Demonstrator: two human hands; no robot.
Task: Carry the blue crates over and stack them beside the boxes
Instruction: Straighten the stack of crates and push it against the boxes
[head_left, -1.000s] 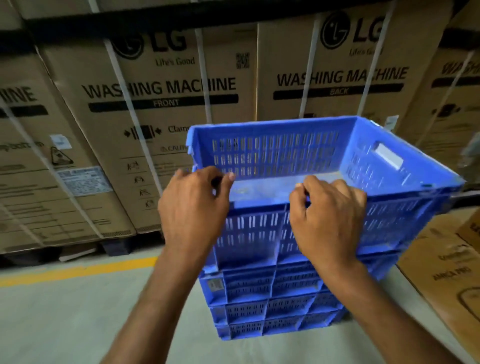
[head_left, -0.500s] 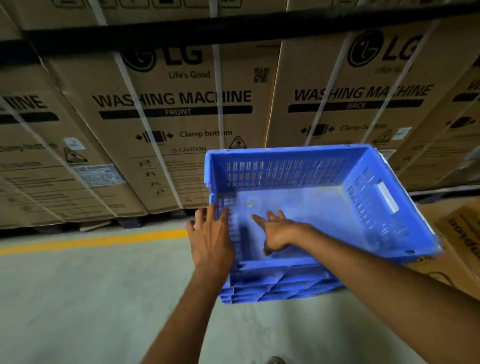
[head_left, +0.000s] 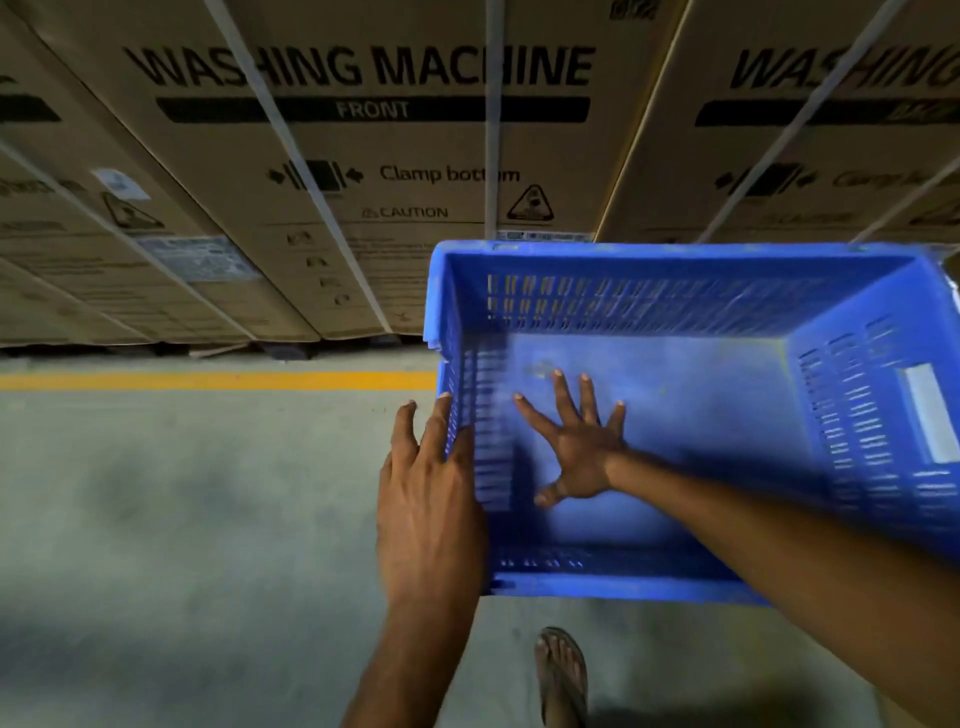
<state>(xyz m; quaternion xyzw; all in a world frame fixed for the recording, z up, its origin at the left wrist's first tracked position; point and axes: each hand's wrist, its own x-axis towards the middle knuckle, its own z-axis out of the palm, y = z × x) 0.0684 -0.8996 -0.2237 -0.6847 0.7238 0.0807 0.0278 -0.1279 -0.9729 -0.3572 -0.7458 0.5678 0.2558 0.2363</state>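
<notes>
Blue crate (head_left: 675, 415), seating step: right hand (head_left: 574, 447), fingers splayed, presses its floor; left hand (head_left: 428, 467), fingers extended, steadies the wall; advise even downward pressure beside washing-machine boxes (head_left: 363, 171).

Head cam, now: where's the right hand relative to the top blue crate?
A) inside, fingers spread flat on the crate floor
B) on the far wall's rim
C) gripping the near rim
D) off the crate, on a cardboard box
A: the right hand reaches over the near wall into the blue crate, fingers spread against its floor, while the left hand lies against the outside of the crate's left wall.
</notes>
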